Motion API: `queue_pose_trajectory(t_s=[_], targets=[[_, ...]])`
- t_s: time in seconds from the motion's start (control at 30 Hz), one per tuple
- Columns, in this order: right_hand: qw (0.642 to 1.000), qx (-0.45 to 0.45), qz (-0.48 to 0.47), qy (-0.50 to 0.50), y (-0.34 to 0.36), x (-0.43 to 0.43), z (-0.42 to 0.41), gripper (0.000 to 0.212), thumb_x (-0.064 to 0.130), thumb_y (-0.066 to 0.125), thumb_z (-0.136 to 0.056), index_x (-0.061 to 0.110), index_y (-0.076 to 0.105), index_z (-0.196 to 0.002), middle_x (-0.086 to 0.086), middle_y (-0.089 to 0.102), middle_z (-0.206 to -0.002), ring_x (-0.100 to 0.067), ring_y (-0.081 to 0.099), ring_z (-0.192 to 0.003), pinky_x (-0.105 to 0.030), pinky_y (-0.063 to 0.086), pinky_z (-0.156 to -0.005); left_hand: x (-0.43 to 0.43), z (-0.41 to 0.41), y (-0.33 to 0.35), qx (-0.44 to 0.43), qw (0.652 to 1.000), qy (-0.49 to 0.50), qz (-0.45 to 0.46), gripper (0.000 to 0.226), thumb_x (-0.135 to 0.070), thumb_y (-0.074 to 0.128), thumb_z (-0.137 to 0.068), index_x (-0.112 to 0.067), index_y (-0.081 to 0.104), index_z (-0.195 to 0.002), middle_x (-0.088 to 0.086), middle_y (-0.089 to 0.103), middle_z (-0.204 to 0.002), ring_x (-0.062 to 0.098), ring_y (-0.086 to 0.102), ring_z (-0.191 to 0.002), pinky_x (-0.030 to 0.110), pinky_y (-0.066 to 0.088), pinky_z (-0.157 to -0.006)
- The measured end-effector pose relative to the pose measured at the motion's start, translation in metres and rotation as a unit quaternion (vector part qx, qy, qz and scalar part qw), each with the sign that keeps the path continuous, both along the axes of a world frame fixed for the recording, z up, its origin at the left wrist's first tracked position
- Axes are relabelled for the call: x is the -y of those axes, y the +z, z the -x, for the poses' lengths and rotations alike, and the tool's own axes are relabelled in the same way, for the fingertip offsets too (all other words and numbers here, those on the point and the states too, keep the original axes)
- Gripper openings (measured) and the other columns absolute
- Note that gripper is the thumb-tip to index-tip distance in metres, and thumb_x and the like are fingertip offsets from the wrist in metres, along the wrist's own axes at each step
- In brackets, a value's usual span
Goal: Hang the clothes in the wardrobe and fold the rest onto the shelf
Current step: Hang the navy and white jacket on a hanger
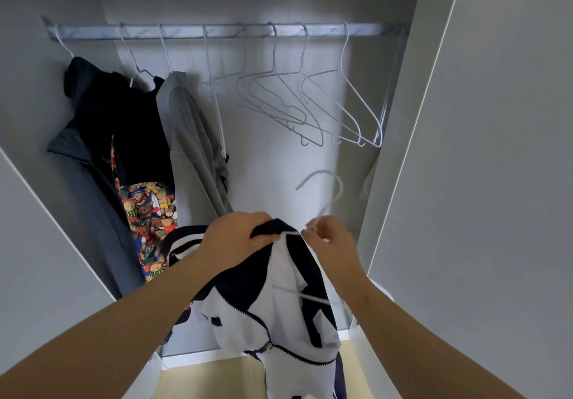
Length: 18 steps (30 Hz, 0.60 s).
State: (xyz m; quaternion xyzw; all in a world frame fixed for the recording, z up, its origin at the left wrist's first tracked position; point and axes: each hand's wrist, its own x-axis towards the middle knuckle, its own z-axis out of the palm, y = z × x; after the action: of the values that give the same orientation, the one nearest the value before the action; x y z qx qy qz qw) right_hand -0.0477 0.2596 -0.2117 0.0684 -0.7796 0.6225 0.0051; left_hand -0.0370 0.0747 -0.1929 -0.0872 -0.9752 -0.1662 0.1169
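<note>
Overhead, rail (186,31) print unreadable; left hand (235,234) grips jacket (279,305), right hand (331,243) hanger (328,193).

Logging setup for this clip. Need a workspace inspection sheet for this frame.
Surface: wardrobe rail runs across the top; no shelf in view.
Job's things: navy and white jacket held in front, white hanger partly threaded into it; hung garments at the rail's left; empty hangers at centre and right.
Clutter: nothing seen.
Hands: left hand grips the jacket's top edge; right hand pinches the hanger below its hook.
Cables: nothing seen.
Surroundings: open wardrobe doors on both sides, pale floor below.
</note>
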Motion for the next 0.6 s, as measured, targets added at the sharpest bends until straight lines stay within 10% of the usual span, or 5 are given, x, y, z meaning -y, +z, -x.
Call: queue_pose_trajectory(t_s=[0.1,0.27,0.33,0.43,0.6], targets=[[0.986,-0.103,-0.086,-0.097,-0.009,-0.007,-0.002,0.019,0.015,0.065,-0.081,0.024,0.056,-0.095,0.013,0.056,-0.096,-0.004,0.049,-0.096,-0.021,0.036,-0.089,0.004,0.003,0.007,-0.057,0.992,0.099,-0.049,0.032,-0.051,0.054,-0.086,-0.026,0.064,-0.101,-0.005,0.067,-0.08,0.013,0.06,-0.074,0.028,0.049,-0.063],[0.991,-0.004,-0.114,-0.064,-0.031,-0.018,0.0,0.024,0.018,0.064,-0.08,0.024,0.048,-0.064,0.018,0.052,-0.056,0.003,0.05,-0.057,-0.009,0.036,-0.052,0.007,-0.001,0.034,-0.173,0.965,0.16,-0.116,0.023,-0.049,0.059,-0.082,-0.026,0.059,-0.079,-0.017,0.046,-0.055,-0.006,0.041,-0.053,0.016,0.026,-0.048],[0.989,0.033,-0.135,-0.046,-0.038,-0.016,-0.001,0.013,0.022,0.065,-0.081,0.023,0.055,-0.089,0.014,0.058,-0.088,-0.007,0.055,-0.081,-0.013,0.04,-0.065,0.007,-0.007,0.047,-0.178,0.964,0.14,-0.139,0.023,-0.048,0.061,-0.082,-0.028,0.054,-0.073,-0.016,0.047,-0.055,-0.002,0.044,-0.056,0.018,0.029,-0.05],[0.987,0.096,-0.127,-0.004,-0.045,-0.009,0.002,0.072,0.027,0.071,-0.079,0.019,0.033,-0.14,-0.003,0.038,-0.138,-0.022,0.042,-0.123,-0.031,0.035,-0.101,0.008,-0.017,0.061,-0.175,0.963,0.107,-0.174,0.029,-0.055,0.06,-0.077,-0.031,0.05,-0.064,-0.013,0.049,-0.055,0.006,0.049,-0.057,0.023,0.035,-0.053],[0.965,0.228,-0.041,0.123,-0.045,0.008,-0.001,0.093,0.019,0.068,-0.084,0.028,0.003,-0.149,-0.006,0.03,-0.148,-0.023,0.041,-0.126,-0.027,0.038,-0.094,0.012,-0.033,0.078,-0.193,0.948,0.088,-0.238,0.032,-0.05,0.058,-0.074,-0.019,0.061,-0.068,-0.002,0.055,-0.058,0.016,0.055,-0.06,0.034,0.045,-0.062]])
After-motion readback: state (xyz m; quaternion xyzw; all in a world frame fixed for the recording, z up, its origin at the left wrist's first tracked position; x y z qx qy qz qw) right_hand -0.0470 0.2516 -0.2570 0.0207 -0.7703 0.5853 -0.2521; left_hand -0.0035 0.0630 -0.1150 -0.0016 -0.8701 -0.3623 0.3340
